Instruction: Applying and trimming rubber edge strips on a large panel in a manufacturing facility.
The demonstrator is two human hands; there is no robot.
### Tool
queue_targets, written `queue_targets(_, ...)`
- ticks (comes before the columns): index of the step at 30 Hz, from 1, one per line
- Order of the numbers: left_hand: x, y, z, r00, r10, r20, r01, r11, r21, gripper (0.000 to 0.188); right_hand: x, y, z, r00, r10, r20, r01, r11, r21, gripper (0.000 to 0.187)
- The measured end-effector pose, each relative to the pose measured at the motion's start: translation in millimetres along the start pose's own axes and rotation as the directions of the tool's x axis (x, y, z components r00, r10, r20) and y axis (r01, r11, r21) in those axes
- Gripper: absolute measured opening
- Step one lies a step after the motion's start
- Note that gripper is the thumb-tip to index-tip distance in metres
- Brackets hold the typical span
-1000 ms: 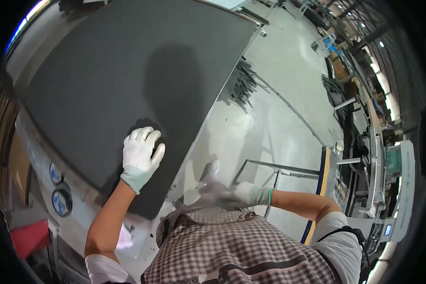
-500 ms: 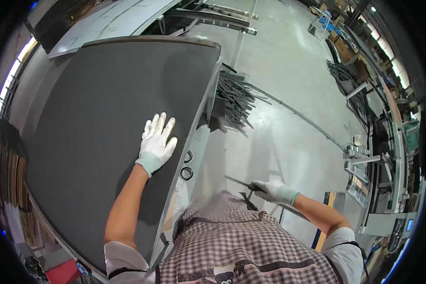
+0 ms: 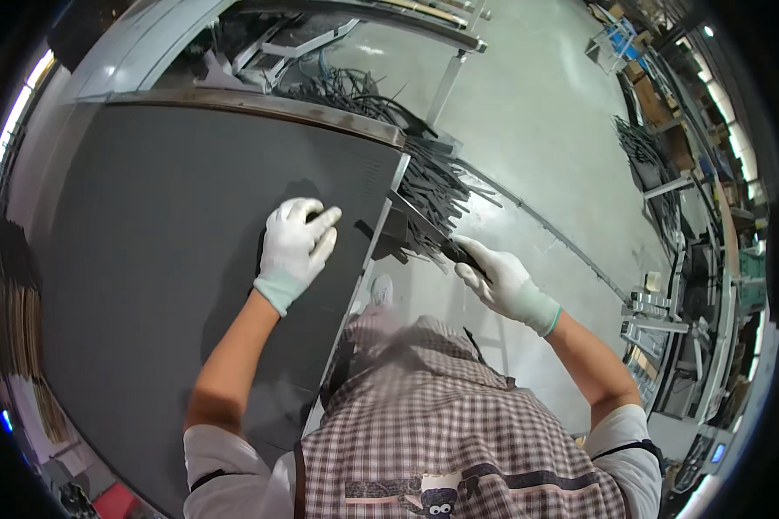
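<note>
Left hand (image 3: 296, 242) now curled on dark panel (image 3: 164, 259) near its right edge, flat before. Right hand (image 3: 502, 278) raised to panel edge, closed around thin dark strip (image 3: 424, 227); trimming or fitting apparently begun.

Single head-worn fisheye, looking steeply down

It looks from above the person's own chest onto the dark worktop (image 3: 164, 259) at left and the concrete floor (image 3: 537, 112) at right, both close; straight edges curve toward the black rim.
</note>
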State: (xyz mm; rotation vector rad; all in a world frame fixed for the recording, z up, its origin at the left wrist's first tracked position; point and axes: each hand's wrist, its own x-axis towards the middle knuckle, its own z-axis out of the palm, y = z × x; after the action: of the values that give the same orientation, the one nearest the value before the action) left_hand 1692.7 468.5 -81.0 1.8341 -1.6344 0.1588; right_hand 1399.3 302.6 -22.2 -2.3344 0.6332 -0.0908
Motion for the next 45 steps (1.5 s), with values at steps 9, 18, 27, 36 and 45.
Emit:
queue_targets(9,5.9,2.6,-10.1,0.993,-0.061,0.099,0.06,0.998,0.014,0.03,41.5,-2.1,-9.2,0.943,-0.071,0.326,0.171,0.941,-0.291,0.048)
queue_targets(18,2.4,4.9,-14.6,0.983,-0.131,0.124,0.128,0.991,0.039,0.032,61.2,-46.5,-34.6,0.828,0.162,0.536,0.119,0.884,-0.451,0.049)
queue_targets(27,-2.5,4.1,-7.9,0.984,-0.141,0.105,0.136,0.989,0.054,0.038,96.1,23.5,31.3,0.759,0.159,0.631,0.081,0.939,-0.334,0.026)
queue_targets(36,0.4,2.1,-8.7,0.983,-0.14,0.114,0.133,0.989,0.072,0.041,0.5,96.4,-7.4,0.727,0.34,0.596,-0.094,0.91,-0.404,0.032)
queue_targets(45,6.1,3.0,-9.7,0.985,-0.083,0.152,0.065,0.991,0.118,0.039,-25.1,112.8,9.7,0.755,0.388,0.528,-0.24,0.913,-0.329,0.03)
